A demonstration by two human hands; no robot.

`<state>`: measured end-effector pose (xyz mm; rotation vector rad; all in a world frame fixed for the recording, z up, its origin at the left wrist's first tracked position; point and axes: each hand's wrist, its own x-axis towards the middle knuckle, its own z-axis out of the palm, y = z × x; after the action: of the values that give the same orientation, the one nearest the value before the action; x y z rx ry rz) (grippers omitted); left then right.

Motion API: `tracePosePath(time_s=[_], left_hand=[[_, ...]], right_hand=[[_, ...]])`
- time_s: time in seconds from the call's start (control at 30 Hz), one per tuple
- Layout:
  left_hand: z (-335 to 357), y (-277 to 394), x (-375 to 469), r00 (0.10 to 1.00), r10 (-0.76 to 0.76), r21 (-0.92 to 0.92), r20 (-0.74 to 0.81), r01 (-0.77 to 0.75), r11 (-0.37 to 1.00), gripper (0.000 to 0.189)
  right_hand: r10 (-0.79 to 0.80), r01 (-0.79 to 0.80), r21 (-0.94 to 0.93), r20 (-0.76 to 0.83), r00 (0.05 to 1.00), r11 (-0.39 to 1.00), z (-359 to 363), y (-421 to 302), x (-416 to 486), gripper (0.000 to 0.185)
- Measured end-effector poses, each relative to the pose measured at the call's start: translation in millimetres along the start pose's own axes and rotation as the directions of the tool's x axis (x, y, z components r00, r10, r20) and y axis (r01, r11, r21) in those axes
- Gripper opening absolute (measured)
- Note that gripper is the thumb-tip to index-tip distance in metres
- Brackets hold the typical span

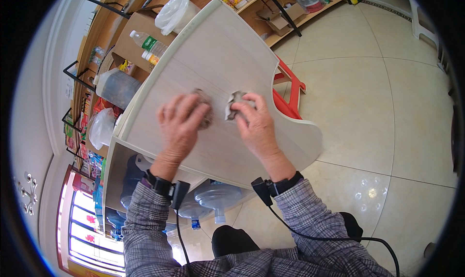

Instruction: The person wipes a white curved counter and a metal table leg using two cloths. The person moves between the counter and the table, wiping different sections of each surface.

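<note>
A light wood-grain desk top with a curved edge lies before me. My left hand is closed around a brownish-grey scrubbing pad, held low over the desk top; both are a little blurred. To its right, my right hand grips a crumpled grey-white cloth between thumb and fingers, at the surface. The two hands are apart. Parts of the pad and the cloth are hidden under the fingers.
Behind the desk's far left edge are a clear plastic bottle, a white plastic bag and a large jug. A red stool stands at the curved edge. Large water bottles sit below. Cables hang from both wrists.
</note>
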<state>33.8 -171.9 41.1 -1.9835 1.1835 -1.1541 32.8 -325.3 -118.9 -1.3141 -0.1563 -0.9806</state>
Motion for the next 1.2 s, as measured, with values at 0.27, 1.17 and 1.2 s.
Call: tracePosePath(time_s=[0.27,1.17,1.2], left_hand=[[-8.6,-46.3,99.0,0.969,-0.073,0.037,-0.236,0.084,0.996,0.056],[-24.3,-40.0,-30.4,0.976,-0.216,0.006,-0.037,0.216,0.976,0.047],[-23.9,-44.1,-20.0,0.973,-0.215,-0.012,-0.083,0.215,0.977,0.047]], right_hand=[[-0.101,0.105,0.036,-0.085,0.991,0.994,1.5,-3.5,16.2,0.037],[-0.066,0.066,0.006,0.198,0.978,0.998,50.3,-15.5,-38.4,0.038],[-0.093,0.095,-0.007,0.115,0.989,0.995,46.3,-14.5,-30.9,0.039]])
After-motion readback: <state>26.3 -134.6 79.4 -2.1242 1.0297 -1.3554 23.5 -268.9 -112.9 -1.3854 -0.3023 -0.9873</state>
